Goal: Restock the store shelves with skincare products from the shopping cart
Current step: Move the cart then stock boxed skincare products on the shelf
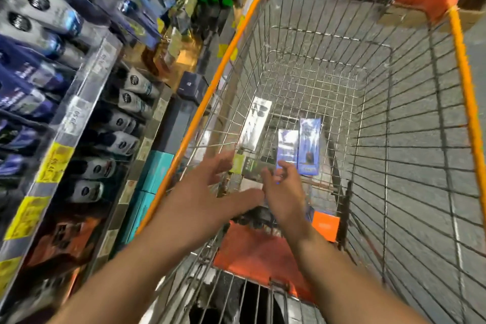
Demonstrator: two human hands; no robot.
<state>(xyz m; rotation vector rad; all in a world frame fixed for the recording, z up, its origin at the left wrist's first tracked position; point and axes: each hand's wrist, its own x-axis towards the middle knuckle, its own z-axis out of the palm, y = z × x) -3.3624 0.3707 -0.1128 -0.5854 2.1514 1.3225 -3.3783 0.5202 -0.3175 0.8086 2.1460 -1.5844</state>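
The wire-mesh shopping cart (pixel 342 60) has an orange plastic rim. Flat rectangular boxes lie on its floor toward the near left corner: a silver-white box (pixel 256 126) and two blue boxes (pixel 288 148), printing too blurred to read. The left hand (pixel 207 192) and right hand (pixel 282 192) reach in side by side, fingers spread, gripping nothing; right fingertips seem to touch a blue box. Shelves (pixel 79 113) carry grey tubes and yellow price tags.

Cart (pixel 459 42) open above; boxes (pixel 310 147) crowd its near floor only.
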